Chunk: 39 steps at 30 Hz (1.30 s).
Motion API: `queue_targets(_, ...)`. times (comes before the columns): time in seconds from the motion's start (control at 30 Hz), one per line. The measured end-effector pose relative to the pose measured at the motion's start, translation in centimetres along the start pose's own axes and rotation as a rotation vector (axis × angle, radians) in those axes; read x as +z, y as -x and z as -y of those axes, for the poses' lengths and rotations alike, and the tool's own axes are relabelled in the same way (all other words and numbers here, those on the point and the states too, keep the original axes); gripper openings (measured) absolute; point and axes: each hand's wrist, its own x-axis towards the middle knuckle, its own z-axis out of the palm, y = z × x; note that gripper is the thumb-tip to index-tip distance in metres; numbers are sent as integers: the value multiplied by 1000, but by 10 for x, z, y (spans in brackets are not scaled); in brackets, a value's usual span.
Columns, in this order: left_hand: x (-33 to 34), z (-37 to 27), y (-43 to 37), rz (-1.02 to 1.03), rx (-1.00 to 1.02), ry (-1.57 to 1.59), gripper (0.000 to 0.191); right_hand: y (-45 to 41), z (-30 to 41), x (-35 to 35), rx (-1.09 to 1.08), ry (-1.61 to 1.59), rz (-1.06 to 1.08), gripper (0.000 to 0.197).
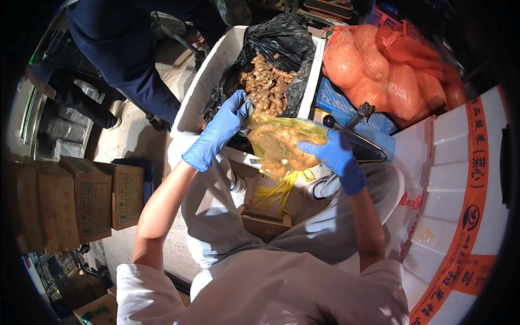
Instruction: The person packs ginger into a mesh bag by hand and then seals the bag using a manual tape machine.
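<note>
Both my hands wear blue gloves. My right hand [331, 152] grips the right side of a yellow mesh bag [284, 146] filled with ginger. My left hand [231, 118] is at the bag's upper left, near its mouth; whether its fingers hold the mesh cannot be told. Just beyond lies a heap of ginger root [270, 87] on black plastic sheeting [280, 36] inside a white foam box [219, 57]. Yellow strips [280, 193] lie below the bag, between my feet.
At the right are a tape dispenser or sealer-like tool [357, 136], a blue crate [337, 97], red mesh sacks of round produce [378, 69] and white foam boxes [447, 162]. Cardboard boxes [93, 199] stand at the left. A person in dark trousers [122, 48] stands at the upper left.
</note>
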Motion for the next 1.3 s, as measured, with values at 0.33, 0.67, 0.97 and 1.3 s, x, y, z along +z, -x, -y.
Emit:
queue_targets(0.33, 24, -7, -10, 85, 468, -527, 6, -9, -10, -11, 66, 131, -34, 46)
queue_targets(0.67, 14, -36, -20, 269, 403, -275, 29, -15, -5, -2, -72, 8, -14, 45)
queue_targets(0.97, 46, -33, -8, 152, 170, 131, 8, -3, -9, -11, 163, 610, -9, 63)
queue_targets(1.3, 58, -48, 4, 1, 419, -266, 42, 7, 41, 0, 282, 837, 70, 63)
